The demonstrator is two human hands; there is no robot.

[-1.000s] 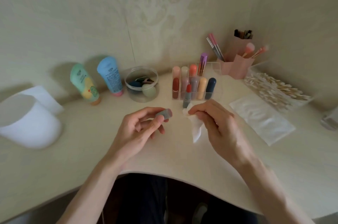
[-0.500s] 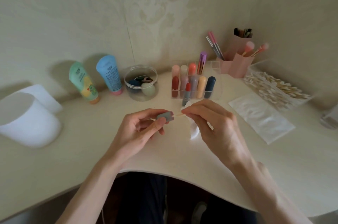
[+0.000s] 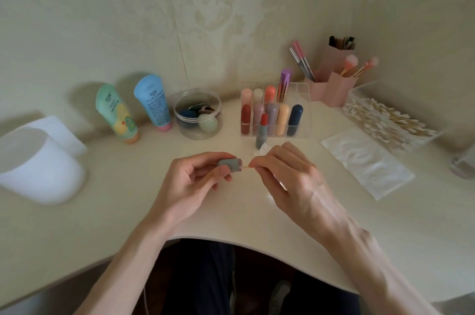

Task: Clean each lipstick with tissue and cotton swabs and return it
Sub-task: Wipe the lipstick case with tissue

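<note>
While my left hand grips the grey cap between thumb and curled fingers, my right hand pinches a cotton swab with its tip at the cap's mouth. Both are held above the middle of the worktop, just inside its curved front edge. The uncapped lipstick stands upright toward the back edge, just in front of the clear rack, with its red tip exposed.

Risks noted:

1. The lipstick is narrow, stands free and lies just beyond my right knuckles. A forward sweep of that hand would likely tip it, smearing the worktop or breaking the red tip.
2. The swab stem looks thin. Pressing hard or at an angle inside the cap could snap it or leave fluff behind.
3. My hold on the cap is small. Twisting the swab against it could roll the cap out of my fingers.
4. A scrap of tissue shows past my right fingers. I cannot tell whether I hold it. If loose, it could brush the lipstick.
</note>
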